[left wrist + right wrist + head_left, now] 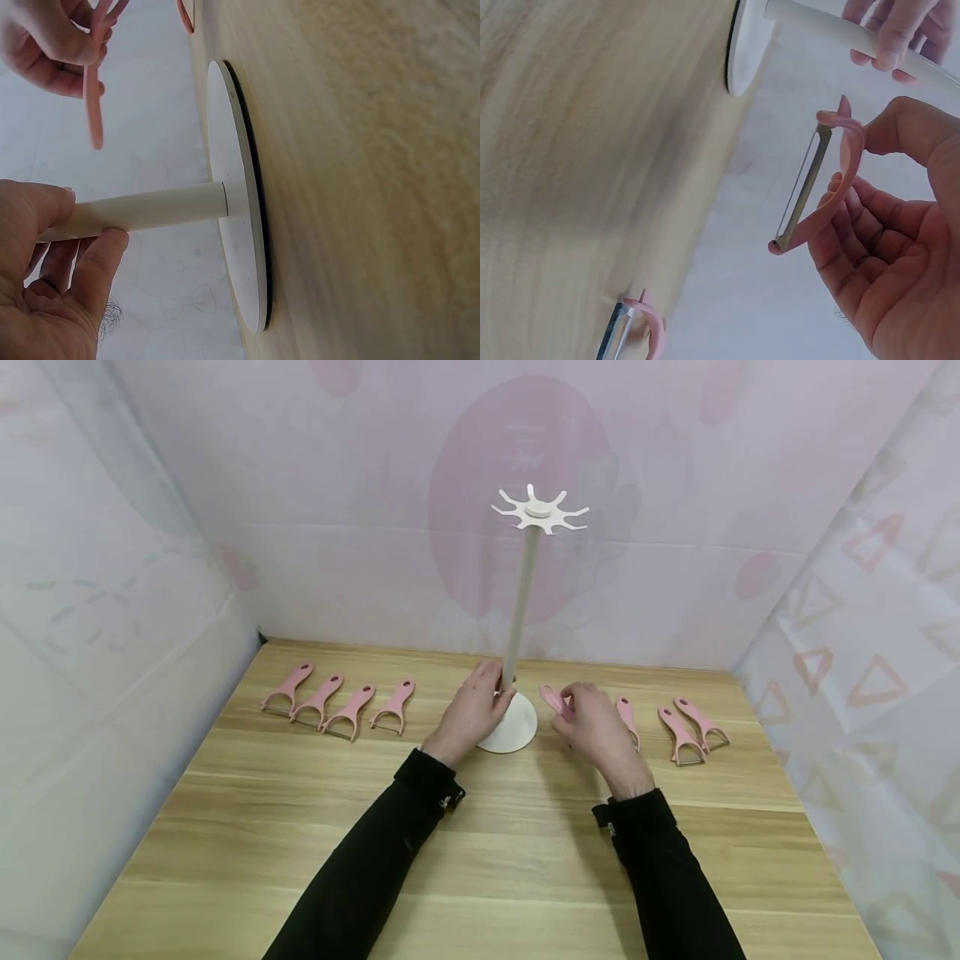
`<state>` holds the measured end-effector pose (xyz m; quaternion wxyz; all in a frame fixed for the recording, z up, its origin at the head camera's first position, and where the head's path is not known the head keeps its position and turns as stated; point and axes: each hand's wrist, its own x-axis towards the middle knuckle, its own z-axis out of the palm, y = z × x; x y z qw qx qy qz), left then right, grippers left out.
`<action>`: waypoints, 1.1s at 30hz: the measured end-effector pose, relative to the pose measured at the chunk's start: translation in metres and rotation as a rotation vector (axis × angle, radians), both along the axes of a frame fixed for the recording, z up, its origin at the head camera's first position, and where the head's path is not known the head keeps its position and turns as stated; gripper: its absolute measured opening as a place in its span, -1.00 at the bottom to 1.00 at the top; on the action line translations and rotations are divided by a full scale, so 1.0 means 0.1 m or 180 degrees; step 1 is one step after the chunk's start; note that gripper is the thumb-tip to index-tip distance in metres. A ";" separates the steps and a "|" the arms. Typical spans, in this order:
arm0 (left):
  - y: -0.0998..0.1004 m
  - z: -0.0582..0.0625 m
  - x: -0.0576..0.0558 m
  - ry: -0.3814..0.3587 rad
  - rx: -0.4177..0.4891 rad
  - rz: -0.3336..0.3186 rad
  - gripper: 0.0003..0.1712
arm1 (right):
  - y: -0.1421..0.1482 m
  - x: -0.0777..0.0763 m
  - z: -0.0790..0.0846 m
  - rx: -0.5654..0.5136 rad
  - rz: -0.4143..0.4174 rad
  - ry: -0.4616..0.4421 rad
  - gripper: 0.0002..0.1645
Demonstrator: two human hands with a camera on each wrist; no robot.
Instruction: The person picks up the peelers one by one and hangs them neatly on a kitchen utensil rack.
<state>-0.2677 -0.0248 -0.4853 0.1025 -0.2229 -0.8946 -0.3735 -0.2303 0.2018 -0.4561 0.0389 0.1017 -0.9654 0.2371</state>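
Observation:
A white stand with a round base [517, 732], a slim pole [522, 602] and a star-like top of several hooks [539, 508] rises from the table. My left hand [474, 708] grips the pole low down, its thumb and fingers around it in the left wrist view. Just right of the base, my right hand [594, 727] pinches a pink peeler [849, 161], lifted off the wood. That peeler's metal blade [804, 187] shows in the right wrist view, and its handle [93, 112] points away from the hand in the left wrist view. The hooks carry nothing.
Several pink peelers [352, 713] lie in a row on the wooden table [480, 860] to the left. Three more peelers [681, 733] lie to the right, one partly behind the right hand. Patterned cloth walls [337, 585] stand behind and at both sides.

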 end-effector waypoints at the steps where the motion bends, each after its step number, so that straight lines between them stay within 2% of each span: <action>1: 0.00 0.00 0.00 0.0004 -0.0005 -0.0001 -0.73 | 0.00 0.00 0.01 -0.0040 0.0003 0.0014 -0.47; 9: 0.00 -0.02 0.00 0.0007 -0.0033 0.0021 -0.74 | -0.03 0.00 0.11 -0.0249 -0.0037 0.0211 -0.46; 18: 0.00 -0.03 0.00 -0.0018 0.0021 -0.0005 -0.69 | -0.06 -0.04 0.20 -0.0901 0.0033 0.0560 -0.48; 25: -0.01 -0.03 0.00 -0.0068 0.0015 -0.0001 -0.68 | -0.07 -0.07 0.28 -0.1480 0.0140 0.0486 -0.50; 33: -0.01 -0.03 -0.01 0.0008 -0.0007 -0.0012 -0.67 | -0.08 -0.12 0.36 -0.1841 0.0189 0.0475 -0.55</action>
